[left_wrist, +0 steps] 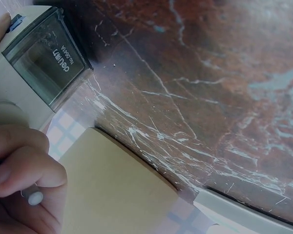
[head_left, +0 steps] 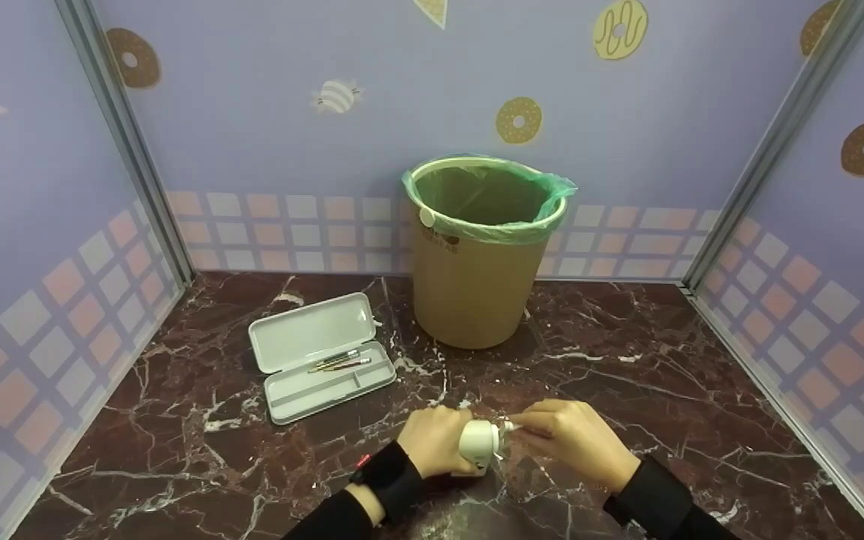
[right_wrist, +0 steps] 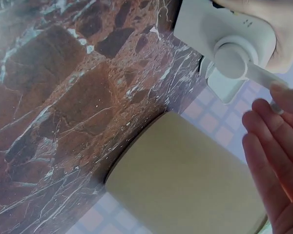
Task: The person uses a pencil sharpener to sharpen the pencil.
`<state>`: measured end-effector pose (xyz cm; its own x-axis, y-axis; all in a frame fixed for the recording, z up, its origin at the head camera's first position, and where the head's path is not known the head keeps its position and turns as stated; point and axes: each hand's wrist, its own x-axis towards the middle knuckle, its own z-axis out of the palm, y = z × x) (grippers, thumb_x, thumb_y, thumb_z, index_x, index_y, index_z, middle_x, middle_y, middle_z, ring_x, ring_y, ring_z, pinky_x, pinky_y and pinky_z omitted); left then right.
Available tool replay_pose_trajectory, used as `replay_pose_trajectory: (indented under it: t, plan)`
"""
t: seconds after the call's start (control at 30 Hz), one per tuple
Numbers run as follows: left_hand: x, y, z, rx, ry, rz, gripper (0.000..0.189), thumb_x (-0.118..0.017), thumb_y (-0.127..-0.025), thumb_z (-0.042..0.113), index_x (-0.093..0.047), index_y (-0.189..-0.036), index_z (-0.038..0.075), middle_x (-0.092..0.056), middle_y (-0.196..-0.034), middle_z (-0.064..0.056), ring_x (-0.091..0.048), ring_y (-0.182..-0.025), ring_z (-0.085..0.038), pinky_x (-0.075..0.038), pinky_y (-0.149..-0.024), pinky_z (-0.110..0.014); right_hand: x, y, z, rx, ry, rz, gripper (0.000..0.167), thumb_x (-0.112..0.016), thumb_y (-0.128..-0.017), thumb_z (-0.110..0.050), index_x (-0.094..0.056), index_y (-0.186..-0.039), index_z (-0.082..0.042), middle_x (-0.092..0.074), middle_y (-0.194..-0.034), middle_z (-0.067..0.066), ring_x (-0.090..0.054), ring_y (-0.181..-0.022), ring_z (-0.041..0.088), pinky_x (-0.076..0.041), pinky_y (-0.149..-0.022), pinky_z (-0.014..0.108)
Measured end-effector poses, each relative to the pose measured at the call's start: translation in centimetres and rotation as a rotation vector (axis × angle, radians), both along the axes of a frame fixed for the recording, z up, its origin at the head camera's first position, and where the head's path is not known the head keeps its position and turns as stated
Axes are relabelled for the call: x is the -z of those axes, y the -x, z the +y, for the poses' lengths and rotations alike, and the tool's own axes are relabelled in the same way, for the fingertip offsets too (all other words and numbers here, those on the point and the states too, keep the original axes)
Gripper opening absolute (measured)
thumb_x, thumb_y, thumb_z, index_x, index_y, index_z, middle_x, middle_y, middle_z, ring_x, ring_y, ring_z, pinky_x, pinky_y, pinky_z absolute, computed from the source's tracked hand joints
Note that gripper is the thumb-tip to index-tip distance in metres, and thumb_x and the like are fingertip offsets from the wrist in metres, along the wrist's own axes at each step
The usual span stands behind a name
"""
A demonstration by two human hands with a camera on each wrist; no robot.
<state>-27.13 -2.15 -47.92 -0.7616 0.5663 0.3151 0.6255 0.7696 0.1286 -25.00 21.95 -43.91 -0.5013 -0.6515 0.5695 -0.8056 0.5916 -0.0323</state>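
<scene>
My left hand (head_left: pixel 432 439) grips a white crank pencil sharpener (head_left: pixel 479 441) near the table's front. The sharpener's clear shavings drawer (left_wrist: pixel 51 58) shows in the left wrist view. At the sharpener's right side, my right hand (head_left: pixel 571 442) pinches the end of its crank handle (right_wrist: pixel 263 77) between thumb and fingers. The other right fingers (right_wrist: pixel 271 146) extend loosely below the crank in the right wrist view. A small red thing (head_left: pixel 363 460) peeks out beside the left wrist, mostly hidden by the hand and sleeve.
An open white pencil case (head_left: pixel 312 330) lies to the left, with several pencils (head_left: pixel 340 363) inside. Behind the hands stands a tan trash bin (head_left: pixel 477 292) lined with a green bag (head_left: pixel 559 187). Patterned panels (head_left: pixel 289 150) enclose the dark marbled table (head_left: pixel 627 360) at back and sides.
</scene>
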Motion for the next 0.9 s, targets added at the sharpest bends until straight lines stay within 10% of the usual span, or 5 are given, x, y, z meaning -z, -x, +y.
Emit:
replay_pose_trajectory:
  t: [0.9]
  plan:
    - [-0.1,-0.1,0.0,-0.011,0.013,0.001,0.052,-0.093,-0.058,0.053,-0.065,-0.084,0.017,-0.07,-0.071,0.004,-0.062,-0.059,-0.011,-0.044,-0.048,-0.024,4.8,4.2,-1.1,0.102,-0.077,-0.23,0.015,-0.081,-0.083,-0.007,-0.082,-0.097,-0.013,-0.078,-0.088,0.002,-0.073,-0.073,0.013,-0.058,-0.064,0.025]
